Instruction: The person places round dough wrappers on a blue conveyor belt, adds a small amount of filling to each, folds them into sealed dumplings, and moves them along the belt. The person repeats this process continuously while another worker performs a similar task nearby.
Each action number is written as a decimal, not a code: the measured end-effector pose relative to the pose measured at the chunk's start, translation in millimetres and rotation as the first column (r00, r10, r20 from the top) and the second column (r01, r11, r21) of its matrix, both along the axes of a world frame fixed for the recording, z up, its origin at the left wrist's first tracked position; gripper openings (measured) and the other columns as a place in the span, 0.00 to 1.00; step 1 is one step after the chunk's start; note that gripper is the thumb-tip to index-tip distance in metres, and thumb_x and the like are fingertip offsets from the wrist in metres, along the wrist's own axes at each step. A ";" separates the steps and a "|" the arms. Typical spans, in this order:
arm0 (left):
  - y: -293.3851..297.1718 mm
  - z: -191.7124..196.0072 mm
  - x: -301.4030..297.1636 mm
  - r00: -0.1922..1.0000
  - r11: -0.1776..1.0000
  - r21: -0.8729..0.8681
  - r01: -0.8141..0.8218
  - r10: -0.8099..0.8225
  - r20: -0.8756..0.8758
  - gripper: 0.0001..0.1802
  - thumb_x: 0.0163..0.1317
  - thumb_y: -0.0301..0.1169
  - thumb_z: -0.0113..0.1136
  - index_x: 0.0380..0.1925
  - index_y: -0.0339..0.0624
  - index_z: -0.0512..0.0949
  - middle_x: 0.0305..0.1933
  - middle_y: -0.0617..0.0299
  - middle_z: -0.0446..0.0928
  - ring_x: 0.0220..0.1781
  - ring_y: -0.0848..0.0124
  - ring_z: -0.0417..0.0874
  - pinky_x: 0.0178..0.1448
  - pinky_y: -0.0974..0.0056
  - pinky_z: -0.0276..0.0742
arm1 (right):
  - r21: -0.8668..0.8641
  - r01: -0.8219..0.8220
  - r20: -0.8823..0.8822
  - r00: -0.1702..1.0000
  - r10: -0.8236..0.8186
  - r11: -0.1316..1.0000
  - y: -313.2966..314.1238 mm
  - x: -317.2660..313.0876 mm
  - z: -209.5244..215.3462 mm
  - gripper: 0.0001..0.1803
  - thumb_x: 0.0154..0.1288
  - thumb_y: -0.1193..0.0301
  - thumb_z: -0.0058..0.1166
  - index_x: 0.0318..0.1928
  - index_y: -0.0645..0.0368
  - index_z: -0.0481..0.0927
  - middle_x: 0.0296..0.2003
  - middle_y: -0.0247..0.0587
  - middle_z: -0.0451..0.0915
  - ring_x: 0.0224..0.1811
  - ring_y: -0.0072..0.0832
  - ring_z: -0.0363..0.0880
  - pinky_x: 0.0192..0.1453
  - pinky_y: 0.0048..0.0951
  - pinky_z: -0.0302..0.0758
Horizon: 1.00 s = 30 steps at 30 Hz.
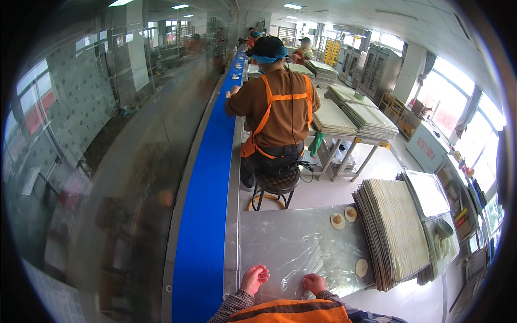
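Two hands at the bench's near edge: left hand (254,279), right hand (314,283), both resting on one sheet of clear plastic film (293,245).

Three dough rounds on the bench: two with filling, side by side at the far right corner, filled round (337,220) and second filled round (350,213); one plain round (361,267) near the right edge.

One large stack of trays (396,231) along the right edge.

One blue conveyor belt (207,204) along the left edge.

One person on one stool (274,185) beyond the far edge. Others farther back, too small to count.
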<state>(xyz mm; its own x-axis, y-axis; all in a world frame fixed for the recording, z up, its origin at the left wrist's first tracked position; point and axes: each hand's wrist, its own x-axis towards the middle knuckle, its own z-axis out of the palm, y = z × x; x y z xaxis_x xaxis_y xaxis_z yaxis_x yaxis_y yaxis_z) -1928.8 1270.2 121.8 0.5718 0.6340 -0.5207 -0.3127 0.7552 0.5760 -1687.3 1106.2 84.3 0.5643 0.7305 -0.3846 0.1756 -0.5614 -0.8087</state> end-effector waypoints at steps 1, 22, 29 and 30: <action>0.0 -0.2 -0.1 1.000 1.000 0.002 -0.001 0.001 0.001 0.07 0.65 0.28 0.46 0.40 0.42 0.73 0.35 0.59 0.78 0.34 0.70 0.81 0.39 0.66 0.77 | -0.011 0.009 -0.012 1.000 -0.009 1.000 0.1 -0.2 0.3 0.12 0.60 0.72 0.52 0.41 0.62 0.82 0.28 0.40 0.83 0.27 0.24 0.82 0.34 0.25 0.78; 0.1 1.9 -0.4 1.000 1.000 0.004 0.008 -0.008 -0.011 0.07 0.65 0.28 0.46 0.39 0.42 0.74 0.35 0.60 0.79 0.34 0.70 0.81 0.39 0.66 0.77 | -0.031 0.014 -0.095 0.995 -0.017 0.999 -0.3 0.2 -2.4 0.11 0.60 0.74 0.50 0.41 0.64 0.80 0.29 0.40 0.83 0.27 0.23 0.81 0.32 0.23 0.77; 2.0 -1.0 -0.6 1.000 1.000 -0.001 0.018 -0.018 -0.004 0.07 0.65 0.27 0.47 0.39 0.41 0.75 0.35 0.59 0.79 0.36 0.68 0.81 0.39 0.64 0.78 | -0.043 0.007 -0.101 0.995 -0.011 0.999 0.6 2.6 -6.8 0.12 0.60 0.74 0.48 0.42 0.64 0.80 0.29 0.41 0.83 0.27 0.24 0.81 0.32 0.23 0.78; 1.9 -1.2 -0.5 1.000 1.000 -0.002 0.019 -0.019 -0.002 0.07 0.65 0.27 0.47 0.39 0.41 0.75 0.35 0.59 0.79 0.36 0.68 0.81 0.39 0.64 0.78 | -0.049 0.004 -0.100 0.995 -0.009 0.999 0.7 2.9 -6.7 0.12 0.60 0.74 0.48 0.42 0.64 0.80 0.29 0.41 0.83 0.27 0.24 0.81 0.32 0.23 0.77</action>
